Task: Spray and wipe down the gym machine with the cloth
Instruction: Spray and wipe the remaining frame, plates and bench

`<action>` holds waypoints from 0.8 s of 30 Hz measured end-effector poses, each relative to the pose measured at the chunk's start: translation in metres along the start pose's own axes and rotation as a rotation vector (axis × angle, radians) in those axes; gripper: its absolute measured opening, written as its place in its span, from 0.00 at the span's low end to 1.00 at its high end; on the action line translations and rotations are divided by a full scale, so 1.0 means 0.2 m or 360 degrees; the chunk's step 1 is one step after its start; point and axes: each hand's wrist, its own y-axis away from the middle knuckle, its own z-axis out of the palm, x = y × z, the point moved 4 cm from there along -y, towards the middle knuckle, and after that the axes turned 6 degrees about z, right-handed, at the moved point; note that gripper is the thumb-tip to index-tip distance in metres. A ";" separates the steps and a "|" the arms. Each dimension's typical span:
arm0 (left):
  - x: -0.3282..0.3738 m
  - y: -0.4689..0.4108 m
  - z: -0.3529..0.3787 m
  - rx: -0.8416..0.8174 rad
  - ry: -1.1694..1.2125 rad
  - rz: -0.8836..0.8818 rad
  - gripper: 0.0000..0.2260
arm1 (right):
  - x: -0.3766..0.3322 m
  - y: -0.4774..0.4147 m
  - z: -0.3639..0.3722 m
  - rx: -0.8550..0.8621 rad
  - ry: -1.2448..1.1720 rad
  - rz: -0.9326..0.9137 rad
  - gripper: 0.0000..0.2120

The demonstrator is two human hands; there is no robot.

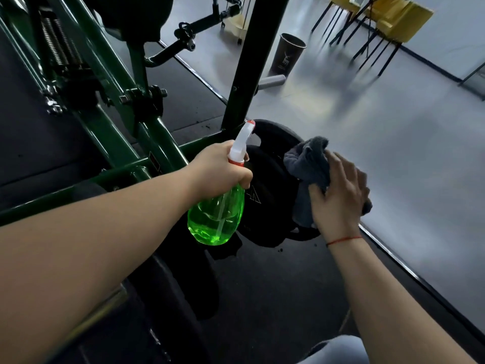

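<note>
Spray in one hand, rag in the other

Left hand (pixel 219 170) grips the green spray bottle (pixel 216 215) by its neck; right hand (pixel 338 195) presses the grey cloth (pixel 308 164), fingers fairly straight, onto the black weight plate (pixel 267 190) between both hands.

No legible text; cup (pixel 287 55) and weight plate (pixel 273 177) marks unreadable

Two bare arms were seen. The left forearm (pixel 105 232) was uncovered from frame edge to wrist, smooth, and widened by the lens. Rounded knuckles were noted on the left hand (pixel 217 172). The right forearm (pixel 380 292) was bare too. A thin red thread (pixel 343 240) was worn round the right wrist. The right hand (pixel 338 195) was slightly blurred. Pale grey-blue fabric (pixel 338 350) was caught at the bottom edge; the garment could not be told.
</note>
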 end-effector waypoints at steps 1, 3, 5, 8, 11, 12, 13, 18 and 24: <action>0.00 0.00 0.01 -0.0013 -0.0012 0.0008 0.16 | 0.02 0.00 0.04 -0.0044 0.0014 0.0007 0.30; 0.00 -0.01 0.01 -0.0030 -0.0042 0.0024 0.17 | 0.04 0.03 0.10 -0.0072 0.0071 -0.0013 0.30; 0.00 0.00 0.02 -0.0041 -0.0051 0.0043 0.17 | 0.05 0.06 0.12 -0.0025 0.0133 -0.0107 0.29; 0.01 0.01 0.04 -0.0070 -0.0035 0.0061 0.18 | 0.08 0.11 0.11 0.0012 0.0253 -0.0330 0.26; 0.01 0.02 0.05 -0.0090 -0.0051 0.0083 0.17 | 0.13 0.17 0.07 -0.0070 0.0434 -0.0359 0.24; 0.01 0.03 0.06 -0.0099 -0.0063 0.0090 0.16 | 0.14 0.19 0.05 -0.0129 0.0478 -0.0328 0.25; 0.01 0.03 0.06 -0.0103 -0.0069 0.0094 0.16 | 0.14 0.19 0.03 -0.0191 0.0483 -0.0282 0.26; 0.02 0.05 0.08 -0.0139 -0.0012 0.0085 0.16 | -0.05 0.08 -0.07 -0.0179 0.0072 0.0084 0.23; 0.01 0.02 0.07 -0.0062 -0.0020 0.0043 0.12 | -0.28 -0.12 0.16 -0.0432 0.0293 -0.0023 0.29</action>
